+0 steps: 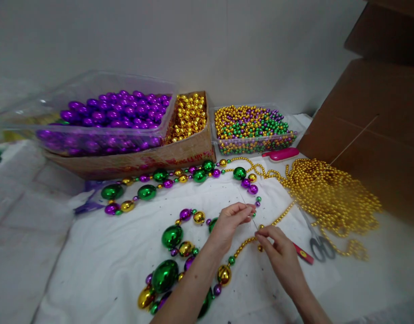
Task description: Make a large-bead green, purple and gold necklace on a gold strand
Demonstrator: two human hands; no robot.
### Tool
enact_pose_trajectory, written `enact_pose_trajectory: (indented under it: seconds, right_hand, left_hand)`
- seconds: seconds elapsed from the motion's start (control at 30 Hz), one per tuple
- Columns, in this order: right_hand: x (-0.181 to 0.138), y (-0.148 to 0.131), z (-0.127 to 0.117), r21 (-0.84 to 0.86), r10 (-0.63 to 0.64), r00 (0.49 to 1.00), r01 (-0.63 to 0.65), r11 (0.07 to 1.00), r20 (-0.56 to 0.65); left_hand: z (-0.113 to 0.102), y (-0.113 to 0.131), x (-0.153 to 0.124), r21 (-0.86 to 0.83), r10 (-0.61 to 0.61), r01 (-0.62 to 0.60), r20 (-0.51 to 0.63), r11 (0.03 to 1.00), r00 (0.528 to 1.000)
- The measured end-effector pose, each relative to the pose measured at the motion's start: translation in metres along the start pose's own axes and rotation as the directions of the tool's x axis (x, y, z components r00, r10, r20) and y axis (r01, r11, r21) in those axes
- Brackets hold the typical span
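Note:
My left hand is closed in a pinch at the middle of the cloth. A thin thread runs from its fingertips to my right hand, whose thumb and fingers are also pinched on it. Around my left forearm lies a strand of large green, gold and purple beads, partly hidden by the arm. Its small gold beads lead up beside my right fingertips. Small green and purple beads sit just beyond my left fingertips. Another beaded strand stretches across the cloth farther back.
A clear tub of purple beads sits on a cardboard box of gold beads. Right of these is a tub of mixed beads. A gold bead-chain heap, scissors, a red-handled tool and a pink tool lie rightward.

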State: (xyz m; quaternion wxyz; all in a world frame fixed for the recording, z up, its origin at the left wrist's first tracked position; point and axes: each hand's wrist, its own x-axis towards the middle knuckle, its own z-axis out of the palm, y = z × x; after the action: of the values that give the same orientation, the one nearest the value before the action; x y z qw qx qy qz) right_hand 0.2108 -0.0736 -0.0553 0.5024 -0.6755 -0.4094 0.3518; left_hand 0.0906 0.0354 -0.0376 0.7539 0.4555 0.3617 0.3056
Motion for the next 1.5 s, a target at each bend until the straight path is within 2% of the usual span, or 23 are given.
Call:
enact_pose_trajectory:
  seconds: [0.1,0.2,0.27,0.33,0.43,0.47,0.53,0.67,0.8,0.87,0.93,1.0,1.03,1.13,1.37,1.5]
  right_hand:
    - [0.002,0.007,0.0,0.244,0.218,0.975,-0.222,0.944,0.044]
    - [0.0,0.014,-0.005,0.531,0.377,0.922,-0.362,0.766,0.084]
    - [-0.003,0.016,-0.009,0.647,0.398,0.913,-0.36,0.672,0.095]
    - [-0.006,0.017,-0.01,0.704,0.397,0.912,-0.349,0.618,0.104]
    - [-0.009,0.017,-0.011,0.728,0.388,0.909,-0.368,0.579,0.15]
    - [-0.01,0.017,-0.011,0.728,0.381,0.909,-0.377,0.573,0.171]
    - [-0.011,0.018,-0.012,0.723,0.358,0.91,-0.389,0.571,0.207]
    - [-0.014,0.019,-0.015,0.701,0.328,0.913,-0.398,0.592,0.241]
    - [-0.023,0.016,-0.018,0.639,0.341,0.911,-0.408,0.652,0.233]
    - [-0.029,0.013,-0.018,0.588,0.341,0.911,-0.411,0.697,0.232]
    - [-0.034,0.009,-0.017,0.528,0.343,0.906,-0.423,0.736,0.246]
    - [-0.039,0.006,-0.016,0.467,0.353,0.895,-0.445,0.764,0.273]
    - [-0.042,0.005,-0.015,0.438,0.357,0.889,-0.453,0.776,0.287]
    - [-0.047,0.002,-0.012,0.37,0.362,0.88,-0.461,0.807,0.306]
    - [-0.052,0.003,-0.007,0.263,0.353,0.88,-0.439,0.859,0.317]
    - [-0.055,-0.002,-0.005,0.232,0.34,0.902,-0.403,0.886,0.268]
  left_hand:
    - [-0.001,-0.001,0.011,0.073,-0.016,0.011,0.07,0.997,0.997]
    - [-0.003,0.001,0.033,0.378,0.025,-0.063,0.104,0.924,0.994]
    - [-0.001,0.003,0.052,0.596,0.135,-0.138,0.05,0.791,0.99]
    - [0.006,0.003,0.069,0.754,0.261,-0.193,0.03,0.627,0.965]
    - [0.018,-0.002,0.086,0.866,0.273,-0.218,0.098,0.451,0.957]
    - [0.021,-0.005,0.089,0.878,0.25,-0.213,0.111,0.429,0.962]
    - [0.023,-0.01,0.089,0.865,0.208,-0.187,0.098,0.466,0.973]
    - [0.009,-0.013,0.077,0.782,0.194,-0.143,0.028,0.606,0.981]
    - [-0.017,-0.003,0.055,0.624,0.109,-0.062,-0.036,0.779,0.993]
    - [-0.03,0.003,0.043,0.396,0.042,-0.015,-0.061,0.918,0.997]
    - [-0.04,0.007,0.033,0.014,-0.033,0.034,-0.072,0.999,0.997]
    - [-0.047,0.009,0.025,-0.312,-0.091,0.07,-0.054,0.948,0.994]
    - [-0.05,0.009,0.023,-0.38,-0.103,0.079,-0.044,0.922,0.994]
    - [-0.053,0.008,0.02,-0.441,-0.127,0.095,-0.043,0.893,0.991]
    - [-0.044,0.01,0.017,-0.633,-0.227,0.078,-0.158,0.77,0.961]
    - [-0.04,0.009,0.014,-0.675,-0.245,0.089,-0.14,0.733,0.959]
